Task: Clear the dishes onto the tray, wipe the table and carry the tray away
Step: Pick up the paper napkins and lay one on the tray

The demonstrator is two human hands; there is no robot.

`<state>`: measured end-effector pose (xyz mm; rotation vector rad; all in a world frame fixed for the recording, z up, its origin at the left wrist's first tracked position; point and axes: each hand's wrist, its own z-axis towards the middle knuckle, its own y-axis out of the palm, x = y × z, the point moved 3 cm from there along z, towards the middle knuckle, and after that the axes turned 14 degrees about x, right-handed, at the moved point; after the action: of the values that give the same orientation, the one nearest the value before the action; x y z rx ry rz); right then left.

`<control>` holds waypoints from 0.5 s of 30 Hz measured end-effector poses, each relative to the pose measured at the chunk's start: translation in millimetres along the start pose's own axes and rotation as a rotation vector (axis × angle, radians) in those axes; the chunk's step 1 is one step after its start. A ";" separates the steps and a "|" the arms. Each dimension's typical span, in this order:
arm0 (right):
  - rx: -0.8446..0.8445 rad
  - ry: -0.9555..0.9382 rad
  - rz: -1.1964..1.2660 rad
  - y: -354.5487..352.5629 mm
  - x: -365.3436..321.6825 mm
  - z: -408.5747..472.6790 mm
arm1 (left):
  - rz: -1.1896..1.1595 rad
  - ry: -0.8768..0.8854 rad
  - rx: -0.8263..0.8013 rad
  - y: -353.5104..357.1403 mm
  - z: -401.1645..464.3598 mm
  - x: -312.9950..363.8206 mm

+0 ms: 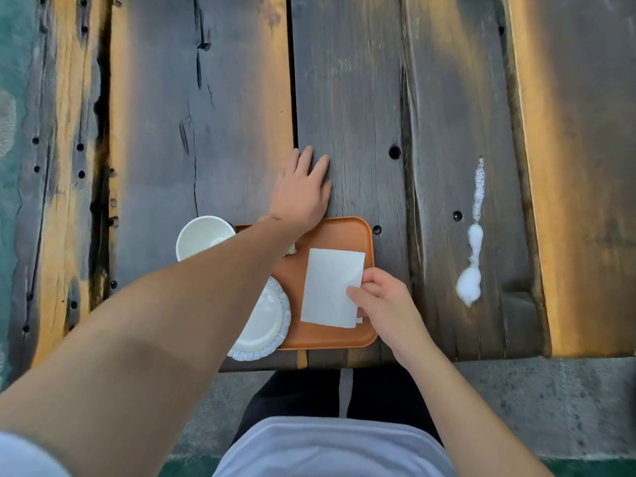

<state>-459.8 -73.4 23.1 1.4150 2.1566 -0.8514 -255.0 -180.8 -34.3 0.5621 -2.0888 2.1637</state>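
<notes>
As plated, tray (347, 235) with napkin (330, 287)

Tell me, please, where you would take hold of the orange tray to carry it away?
By its two short ends, one hand from each side, I would judge. The tray lies flat with a raised rounded rim. The plate and cup crowd its left end, so grip there carefully and keep it level.
</notes>
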 end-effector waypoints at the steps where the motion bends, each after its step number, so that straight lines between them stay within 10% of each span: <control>1: 0.040 -0.035 -0.086 1.0 4.4 3.4 | 0.009 -0.003 0.005 3.6 -1.3 -1.4; 15: 0.336 -0.315 -0.626 1.4 24.4 13.5 | -0.011 -0.056 0.015 8.7 -12.8 2.3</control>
<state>-467.9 -66.2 -2.6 0.6427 2.2885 -1.6003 -262.5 -169.4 -41.9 0.6419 -2.0934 2.1845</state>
